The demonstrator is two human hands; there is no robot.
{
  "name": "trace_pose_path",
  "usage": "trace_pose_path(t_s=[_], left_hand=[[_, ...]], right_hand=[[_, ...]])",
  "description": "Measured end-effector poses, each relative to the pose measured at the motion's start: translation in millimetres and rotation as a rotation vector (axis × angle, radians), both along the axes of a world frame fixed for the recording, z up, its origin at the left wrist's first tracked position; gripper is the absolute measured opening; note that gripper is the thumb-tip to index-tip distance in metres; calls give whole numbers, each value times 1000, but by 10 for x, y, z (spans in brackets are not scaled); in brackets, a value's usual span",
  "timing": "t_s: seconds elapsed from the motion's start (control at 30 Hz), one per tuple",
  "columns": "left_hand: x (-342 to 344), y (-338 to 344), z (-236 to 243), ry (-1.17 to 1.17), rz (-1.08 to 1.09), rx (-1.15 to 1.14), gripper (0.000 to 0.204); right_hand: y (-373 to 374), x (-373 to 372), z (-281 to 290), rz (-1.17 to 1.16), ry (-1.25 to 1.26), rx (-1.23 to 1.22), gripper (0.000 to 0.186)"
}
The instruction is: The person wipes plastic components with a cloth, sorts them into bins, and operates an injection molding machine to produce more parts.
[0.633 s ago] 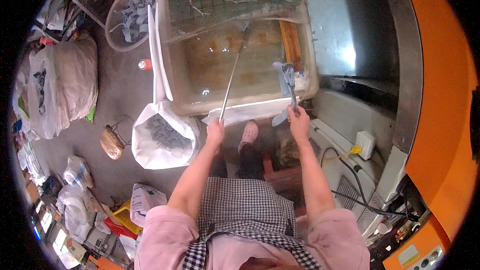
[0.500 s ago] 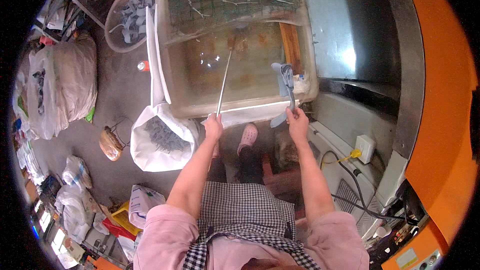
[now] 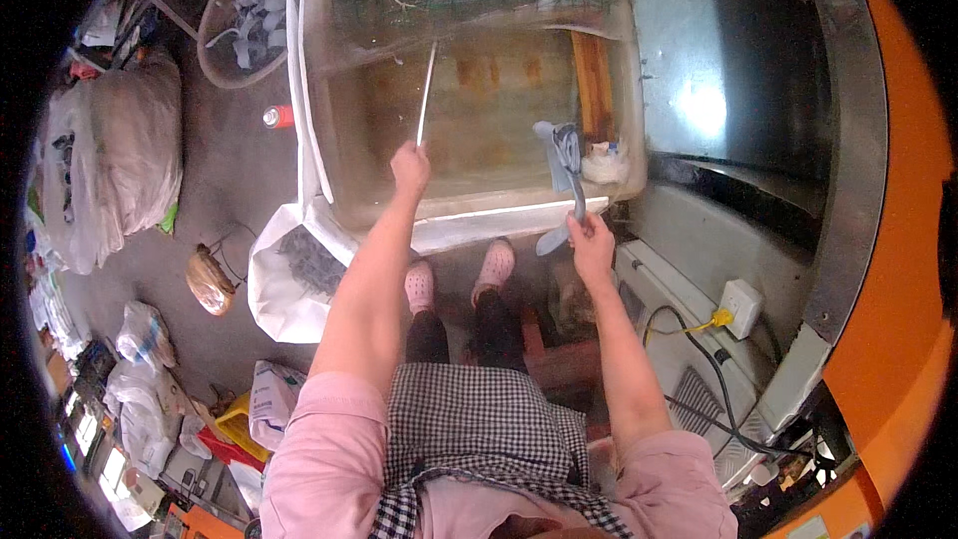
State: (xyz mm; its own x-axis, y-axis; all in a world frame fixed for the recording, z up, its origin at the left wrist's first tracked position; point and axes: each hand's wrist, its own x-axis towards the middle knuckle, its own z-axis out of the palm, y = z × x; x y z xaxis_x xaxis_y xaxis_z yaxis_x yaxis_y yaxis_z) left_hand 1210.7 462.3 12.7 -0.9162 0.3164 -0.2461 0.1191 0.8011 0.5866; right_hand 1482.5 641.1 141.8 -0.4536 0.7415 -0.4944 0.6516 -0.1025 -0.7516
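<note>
Over the near left part of a large tub of water (image 3: 331, 155), my left hand (image 3: 410, 170) is closed around a thin pale rod (image 3: 427, 90). The rod points away from me, and its far end meets the edge of the green netting (image 3: 479, 0) across the tub's back; whether it goes under cannot be told. My right hand (image 3: 592, 240) pinches a curved grey piece, like moulded rubber or plastic (image 3: 578, 202), at the tub's near right rim. Its folded upper end reaches over the water, while a flat tail hangs below my fingers.
A white sack of grey scraps (image 3: 269, 284) stands left of my feet. Farther off are a round basket of grey pieces (image 3: 225, 60), a red can (image 3: 278, 117) and a big plastic bag (image 3: 120, 150). To the right, a machine has a socket with a yellow plug (image 3: 722, 317). Inside the tub lies a wooden board (image 3: 594, 90).
My left hand has moved forward from the near rim to above the tub, carrying the rod's tip up to the netting. My right hand has stayed almost in place with the grey piece.
</note>
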Motion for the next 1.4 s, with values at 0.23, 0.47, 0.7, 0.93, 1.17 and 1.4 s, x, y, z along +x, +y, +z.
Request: trace_pose_path(t_s=[0.23, 0.47, 0.7, 0.93, 1.17, 1.4], left_hand=[[382, -651, 263, -54, -128, -79, 33], [884, -1141, 760, -250, 23, -107, 30], [1442, -2050, 1761, -308, 8, -255, 27], [2055, -3220, 2951, -450, 78, -287, 26], [1347, -2444, 1679, -243, 20, -112, 26], [809, -1500, 1796, 41, -307, -127, 53]], right_hand=[[-168, -6, 77, -55, -35, -62, 23], [-290, -205, 197, -24, 3, -88, 24], [-282, -143, 399, -31, 41, -61, 25], [-403, -33, 662, -120, 77, -125, 25], [-562, 34, 1022, -105, 31, -54, 29], [-723, 421, 1536, -134, 44, 128, 34]])
